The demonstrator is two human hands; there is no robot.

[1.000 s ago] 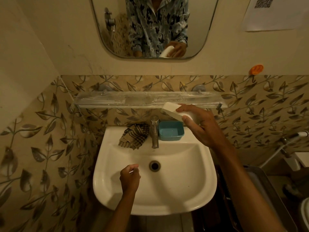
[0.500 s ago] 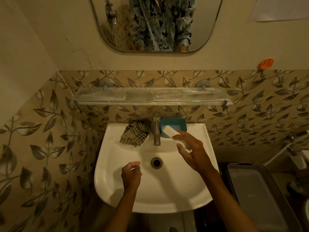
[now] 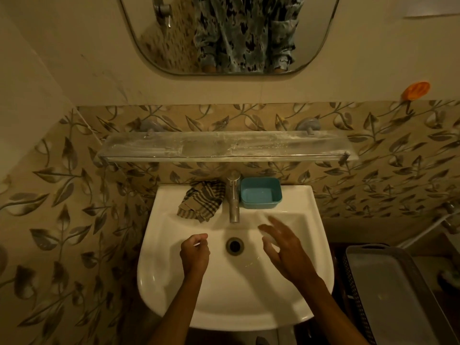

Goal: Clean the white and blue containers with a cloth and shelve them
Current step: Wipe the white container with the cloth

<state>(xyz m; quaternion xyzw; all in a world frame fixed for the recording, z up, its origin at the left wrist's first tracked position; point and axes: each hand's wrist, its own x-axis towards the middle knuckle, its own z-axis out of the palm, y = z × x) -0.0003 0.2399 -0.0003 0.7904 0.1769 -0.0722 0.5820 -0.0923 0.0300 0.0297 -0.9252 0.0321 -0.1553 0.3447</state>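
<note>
My right hand hovers over the right side of the white sink and holds a small white container between thumb and fingers. The container is blurred and mostly hidden by the hand. My left hand hangs over the left of the basin with its fingers curled into a loose fist, and I see nothing in it. A blue container stands open on the sink rim, right of the tap. A checked cloth lies crumpled left of the tap. The glass shelf above is bare.
A mirror hangs above the shelf and an orange hook is stuck on the wall at the right. A grey lidded basket stands right of the sink. The drain sits between my hands.
My right hand has brought the white container down from just under the shelf, past the blue container, into the basin. My left hand has stayed in place. The view has tilted downward.
</note>
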